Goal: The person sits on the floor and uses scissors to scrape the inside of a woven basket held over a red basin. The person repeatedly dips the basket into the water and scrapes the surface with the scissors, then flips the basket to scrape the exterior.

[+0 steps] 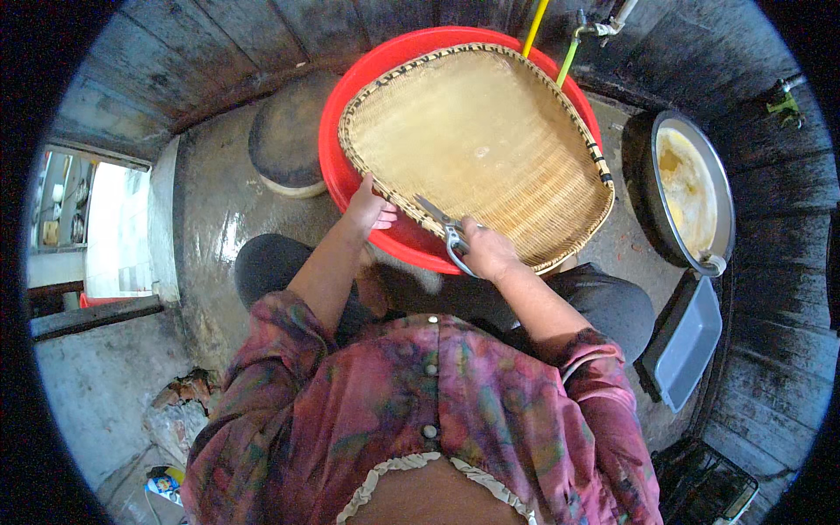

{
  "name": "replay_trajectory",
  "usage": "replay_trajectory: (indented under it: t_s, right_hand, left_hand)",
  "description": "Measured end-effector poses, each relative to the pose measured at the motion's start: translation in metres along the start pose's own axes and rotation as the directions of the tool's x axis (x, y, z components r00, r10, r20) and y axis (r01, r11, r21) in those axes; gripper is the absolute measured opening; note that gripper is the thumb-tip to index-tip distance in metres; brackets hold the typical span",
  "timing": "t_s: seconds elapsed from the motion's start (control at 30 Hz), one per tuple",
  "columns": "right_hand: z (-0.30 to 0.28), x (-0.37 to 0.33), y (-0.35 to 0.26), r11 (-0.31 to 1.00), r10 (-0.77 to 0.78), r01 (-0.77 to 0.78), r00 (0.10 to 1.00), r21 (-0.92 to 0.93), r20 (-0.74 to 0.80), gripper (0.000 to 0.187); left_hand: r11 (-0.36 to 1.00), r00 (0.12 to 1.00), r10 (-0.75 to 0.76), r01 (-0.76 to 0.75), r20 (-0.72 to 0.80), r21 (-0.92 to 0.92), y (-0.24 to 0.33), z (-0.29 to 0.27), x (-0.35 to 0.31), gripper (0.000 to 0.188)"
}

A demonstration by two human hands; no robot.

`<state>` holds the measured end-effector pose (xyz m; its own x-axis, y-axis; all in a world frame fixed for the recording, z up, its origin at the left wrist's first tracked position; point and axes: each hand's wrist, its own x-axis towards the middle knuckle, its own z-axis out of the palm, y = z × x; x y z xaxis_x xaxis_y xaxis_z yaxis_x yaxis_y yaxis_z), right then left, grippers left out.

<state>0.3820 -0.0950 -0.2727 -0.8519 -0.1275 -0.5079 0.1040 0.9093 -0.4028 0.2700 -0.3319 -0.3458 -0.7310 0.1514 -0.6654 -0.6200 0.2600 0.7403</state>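
A wide woven bamboo tray (490,131) with a dark-bound rim lies tilted across a red plastic basin (331,144) in front of me. At its near left edge, my left hand (371,210) grips the rim, thumb up along the edge and fingers curled below. My right hand (487,248) holds a pair of scissors (453,238) with grey handles over the near rim. The blades point up and to the left, toward my left hand; I cannot tell whether they touch the weave. A pale wet sheen covers much of the tray.
Left of the basin is a round dark-topped object (284,140). On the right stand a metal basin (726,197) holding cloudy yellowish liquid and a grey rectangular tub (687,346). A green hose (569,59) and a yellow pole (535,28) reach the red basin's far side.
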Motion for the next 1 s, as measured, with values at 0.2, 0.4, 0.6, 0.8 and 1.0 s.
replay_trajectory:
  t_s: [0.2, 0.4, 0.6, 0.8, 1.0]
  right_hand:
    - [-0.074, -0.034, -0.007, 0.992, -0.037, 0.037, 0.999, -0.120, 0.004, 0.035]
    - [-0.160, -0.069, -0.038, 0.913, -0.070, 0.070, 0.997, -0.402, 0.014, 0.049]
    - [-0.227, -0.065, -0.110, 0.780, -0.180, 0.185, 0.981, -0.598, 0.069, 0.045]
    - [-0.241, -0.047, -0.182, 0.636, -0.109, 0.201, 0.979, -0.745, 0.172, 0.046]
    - [-0.235, -0.050, -0.252, 0.566, -0.083, 0.191, 0.981, -0.802, 0.175, 0.049]
  left_hand:
    - [0.496, 0.806, 0.542, -0.078, -0.239, 0.865, 0.016, -0.009, -0.009, 0.058]
    - [0.330, 0.854, 0.513, -0.291, 0.088, 0.898, 0.022, -0.017, -0.029, 0.044]
    - [0.399, 0.797, 0.463, -0.577, 0.387, 0.712, 0.017, -0.028, -0.032, 0.045]
    - [0.681, 0.828, 0.382, -0.552, 0.409, 0.481, -0.023, -0.002, -0.029, 0.050]
    - [0.705, 0.731, 0.510, -0.657, 0.454, 0.265, -0.021, 0.003, -0.041, 0.051]
